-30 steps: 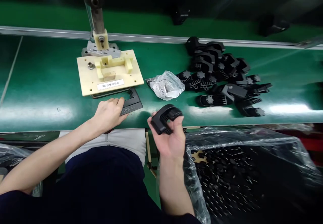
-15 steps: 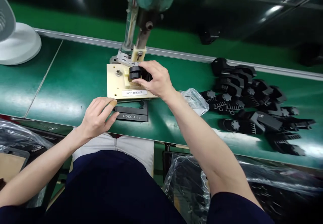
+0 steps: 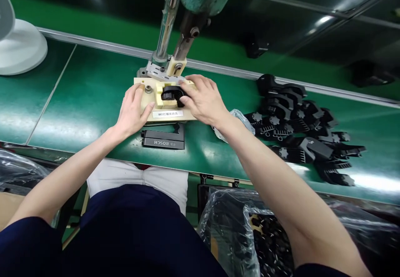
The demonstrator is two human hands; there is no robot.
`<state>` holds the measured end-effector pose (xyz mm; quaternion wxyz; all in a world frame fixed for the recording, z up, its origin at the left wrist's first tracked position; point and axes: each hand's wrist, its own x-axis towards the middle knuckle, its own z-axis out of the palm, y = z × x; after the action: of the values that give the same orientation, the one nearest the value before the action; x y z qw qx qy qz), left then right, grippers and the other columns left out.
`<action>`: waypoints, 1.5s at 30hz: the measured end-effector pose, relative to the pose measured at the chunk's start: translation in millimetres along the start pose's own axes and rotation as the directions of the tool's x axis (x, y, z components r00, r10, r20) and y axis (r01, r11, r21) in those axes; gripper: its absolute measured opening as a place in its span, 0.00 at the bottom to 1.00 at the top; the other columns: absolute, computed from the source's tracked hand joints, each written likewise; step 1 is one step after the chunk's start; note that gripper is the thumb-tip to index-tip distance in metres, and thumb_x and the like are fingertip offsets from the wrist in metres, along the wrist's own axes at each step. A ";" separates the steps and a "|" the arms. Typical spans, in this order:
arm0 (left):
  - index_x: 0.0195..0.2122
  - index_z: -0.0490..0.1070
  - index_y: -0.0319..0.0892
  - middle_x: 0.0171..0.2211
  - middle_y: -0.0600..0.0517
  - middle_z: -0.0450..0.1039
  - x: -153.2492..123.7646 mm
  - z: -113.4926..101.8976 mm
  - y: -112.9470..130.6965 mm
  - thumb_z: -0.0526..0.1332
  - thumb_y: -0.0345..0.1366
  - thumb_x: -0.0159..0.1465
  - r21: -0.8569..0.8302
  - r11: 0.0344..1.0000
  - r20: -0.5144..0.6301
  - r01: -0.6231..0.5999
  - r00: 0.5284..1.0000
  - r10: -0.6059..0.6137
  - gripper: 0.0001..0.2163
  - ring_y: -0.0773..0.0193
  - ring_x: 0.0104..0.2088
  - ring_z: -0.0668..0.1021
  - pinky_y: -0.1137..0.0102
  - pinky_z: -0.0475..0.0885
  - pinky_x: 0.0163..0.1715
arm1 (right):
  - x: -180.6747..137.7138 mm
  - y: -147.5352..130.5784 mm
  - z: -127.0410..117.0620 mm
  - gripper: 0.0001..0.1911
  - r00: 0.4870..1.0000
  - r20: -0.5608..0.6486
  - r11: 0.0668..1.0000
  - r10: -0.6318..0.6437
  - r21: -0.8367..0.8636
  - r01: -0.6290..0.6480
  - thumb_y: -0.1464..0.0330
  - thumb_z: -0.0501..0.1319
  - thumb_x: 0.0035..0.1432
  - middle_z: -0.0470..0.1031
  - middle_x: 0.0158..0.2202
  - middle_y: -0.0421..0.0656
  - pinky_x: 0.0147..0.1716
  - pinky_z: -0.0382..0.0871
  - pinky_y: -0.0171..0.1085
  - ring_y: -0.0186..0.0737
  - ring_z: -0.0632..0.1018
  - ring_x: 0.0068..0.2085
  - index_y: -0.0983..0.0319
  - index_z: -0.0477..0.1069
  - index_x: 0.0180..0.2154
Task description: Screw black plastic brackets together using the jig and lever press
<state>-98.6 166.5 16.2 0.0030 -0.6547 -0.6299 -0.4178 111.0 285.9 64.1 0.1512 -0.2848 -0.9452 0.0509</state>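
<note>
Pressing a black plastic part point(image 3: 171, 93) into the cream jig point(image 3: 146, 100) on the green worktop point(image 3: 87, 98), the right hand point(image 3: 204, 101) has its grip closed around the part's right end. The left hand point(image 3: 133, 112) lies flat and open on the jig's left edge. A black Bosch plate point(image 3: 163, 139) lies just in front.

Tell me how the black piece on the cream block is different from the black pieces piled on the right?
The black piece sits alone on the cream block, with the right hand on it; the piled pieces lie loose and untouched on the green belt. It looks rounded from here; many piled ones show comb-like teeth. All are black.
</note>
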 end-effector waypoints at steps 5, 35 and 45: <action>0.60 0.54 0.41 0.62 0.36 0.57 2.3 15.1 -14.7 0.50 0.53 0.66 -0.062 0.996 0.043 0.056 0.998 -0.054 0.27 0.48 0.64 0.60 0.49 0.56 0.63 | -1.4 15.8 13.9 0.38 0.979 -0.050 0.921 0.199 0.351 -0.169 0.46 0.32 0.66 0.62 0.62 0.49 0.62 0.57 0.46 0.45 0.62 0.63 0.62 0.61 0.60; 0.55 0.66 0.41 0.52 0.42 0.70 -28.9 -20.2 -41.3 0.55 0.39 0.66 -0.014 0.976 -0.086 0.218 0.972 -0.219 0.17 0.50 0.52 0.74 0.55 0.73 0.50 | -131.4 25.6 -20.5 0.09 0.722 -0.260 0.766 0.641 0.270 -0.583 0.64 0.58 0.55 0.74 0.26 0.43 0.35 0.71 0.42 0.43 0.74 0.30 0.61 0.75 0.30; 0.58 0.65 0.51 0.56 0.46 0.66 -37.1 -64.0 7.0 0.59 0.28 0.60 -0.002 0.995 -0.260 -0.095 0.961 0.091 0.24 0.46 0.57 0.70 0.49 0.71 0.52 | -127.2 50.1 -21.0 0.08 0.781 0.109 0.782 0.614 0.051 -0.622 0.70 0.55 0.48 0.76 0.28 0.44 0.33 0.68 0.39 0.45 0.76 0.33 0.62 0.73 0.29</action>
<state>-122.3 100.7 41.0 0.1004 -0.6233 -0.5896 -0.5037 244.5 257.4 42.2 0.0971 -0.5697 -0.8023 0.1497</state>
